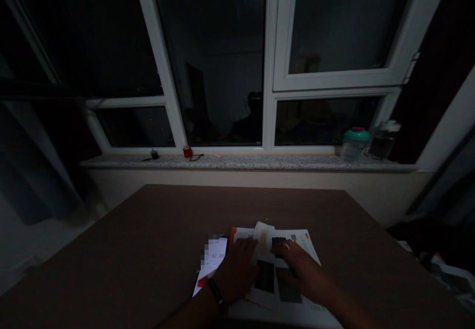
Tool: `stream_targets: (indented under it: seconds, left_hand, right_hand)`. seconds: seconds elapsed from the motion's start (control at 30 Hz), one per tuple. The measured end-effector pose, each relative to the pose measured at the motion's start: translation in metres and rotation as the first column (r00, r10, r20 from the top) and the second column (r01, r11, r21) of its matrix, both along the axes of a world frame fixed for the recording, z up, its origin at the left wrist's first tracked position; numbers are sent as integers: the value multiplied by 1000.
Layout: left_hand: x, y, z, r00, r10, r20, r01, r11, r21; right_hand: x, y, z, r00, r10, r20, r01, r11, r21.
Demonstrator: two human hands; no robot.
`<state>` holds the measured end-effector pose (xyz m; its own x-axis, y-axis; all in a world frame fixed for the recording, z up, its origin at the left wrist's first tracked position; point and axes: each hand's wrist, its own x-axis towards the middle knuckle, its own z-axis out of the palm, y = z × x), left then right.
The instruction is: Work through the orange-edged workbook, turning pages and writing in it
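An open magazine or booklet [309,244] with printed pictures lies at the near middle of a dark brown table [178,215]. One narrow page or flap stands slightly raised near its centre. My left hand [239,269], with a dark band at the wrist, rests on the left part of the pages, fingers extended. On the right part lies my right hand [302,269], a ring on one finger, its fingers spread on the paper. Beside my left forearm is a phone [215,255] with a lit screen, partly covered by the arm.
Behind the table runs a speckled windowsill [245,162] with a red tin [187,152], a small dark bottle [154,155], a teal-lidded jar [354,143] and a clear bottle [383,141]. Dark cloth and papers [454,274] are at the right.
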<state>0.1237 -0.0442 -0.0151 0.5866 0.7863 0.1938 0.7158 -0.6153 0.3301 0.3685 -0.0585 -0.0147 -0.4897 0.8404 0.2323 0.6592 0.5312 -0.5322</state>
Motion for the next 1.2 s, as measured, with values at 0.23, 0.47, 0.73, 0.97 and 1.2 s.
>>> stream_targets:
  seconds: [0.23,0.47,0.73,0.97,1.2]
  left_hand:
    - [1,-1,5,999,38,13,-37,999,-21]
    - [3,-4,8,997,-23,73,25,999,-22]
    - [7,-13,23,974,-212,77,219,969,-115]
    - [8,-13,19,964,-259,63,265,959,-102]
    - [8,-15,27,961,-273,34,275,954,-119]
  right_hand:
    - [0,1,-2,1000,5,1,-5,1000,18]
    - [-1,-1,-1,1000,20,-11,-19,1000,8]
    - [-2,1,-7,991,-67,-117,64,997,-36]
    - [-3,4,-8,976,-116,-186,135,987,89]
    - [-2,5,-13,986,-85,-142,96,993,68]
